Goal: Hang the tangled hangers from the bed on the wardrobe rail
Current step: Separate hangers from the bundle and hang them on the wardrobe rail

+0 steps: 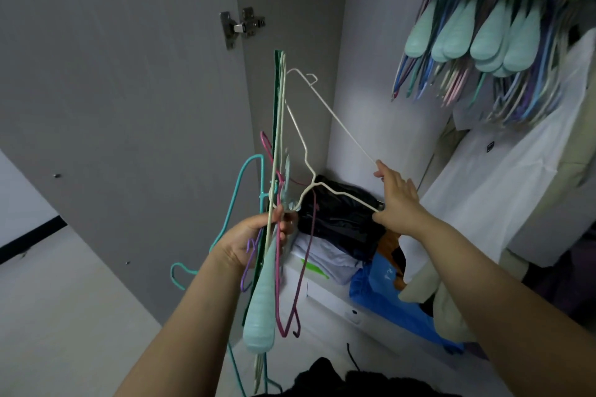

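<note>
My left hand [254, 243] grips a tangled bunch of hangers [274, 190] in front of the open wardrobe: teal, pink, purple, green and cream wire ones and a pale blue padded one [261, 309] pointing down. My right hand [398, 200] holds a white wire hanger [335, 119] by its bottom bar and one shoulder. That hanger's hook is still caught in the bunch near my left fingers. Many hangers [490, 39] hang close together at the upper right. The rail itself is out of view.
The grey wardrobe door [129, 90] stands open on the left, its hinge [242, 26] near the top. A white garment [503, 190] hangs at the right. Below lie a black bag [342, 216], folded clothes, a blue bag [387, 296] and a white box.
</note>
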`<state>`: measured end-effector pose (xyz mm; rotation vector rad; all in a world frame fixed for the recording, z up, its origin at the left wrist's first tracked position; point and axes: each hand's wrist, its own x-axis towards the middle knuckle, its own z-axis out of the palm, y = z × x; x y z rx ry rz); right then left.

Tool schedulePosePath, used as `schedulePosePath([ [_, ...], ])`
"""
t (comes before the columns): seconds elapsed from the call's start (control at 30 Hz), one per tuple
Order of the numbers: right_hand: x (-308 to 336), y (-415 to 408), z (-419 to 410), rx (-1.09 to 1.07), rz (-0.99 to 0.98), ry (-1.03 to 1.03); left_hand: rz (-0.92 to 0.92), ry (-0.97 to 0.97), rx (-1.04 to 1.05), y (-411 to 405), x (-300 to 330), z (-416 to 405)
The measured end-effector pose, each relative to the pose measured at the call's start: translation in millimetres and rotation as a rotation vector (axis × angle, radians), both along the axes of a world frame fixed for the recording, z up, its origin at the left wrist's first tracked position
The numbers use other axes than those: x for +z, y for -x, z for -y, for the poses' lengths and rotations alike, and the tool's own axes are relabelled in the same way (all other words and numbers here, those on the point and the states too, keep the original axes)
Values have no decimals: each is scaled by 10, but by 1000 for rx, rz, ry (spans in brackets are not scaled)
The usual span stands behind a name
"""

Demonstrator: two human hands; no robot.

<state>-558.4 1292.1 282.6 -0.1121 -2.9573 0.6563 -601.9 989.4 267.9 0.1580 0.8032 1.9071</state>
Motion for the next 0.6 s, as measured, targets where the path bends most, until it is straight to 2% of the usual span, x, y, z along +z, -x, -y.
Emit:
schedulePosePath([
  [0.13,-173,50,75,33,-50,33,53,-6,103,56,-140,61],
  [0.3,-318,56,151,86,-96,16,-42,152,270,-21,-130,113],
  [0.43,-244,166,150,97,-193,-61,-35,71,269,-93,-180,190],
  [0.53,-192,249,192,117,-263,-43,-49,-41,232,-135,-153,160],
  [0.6,-188,291,212,119,-310,-27,-24,-30,208,-170,-69,114],
])
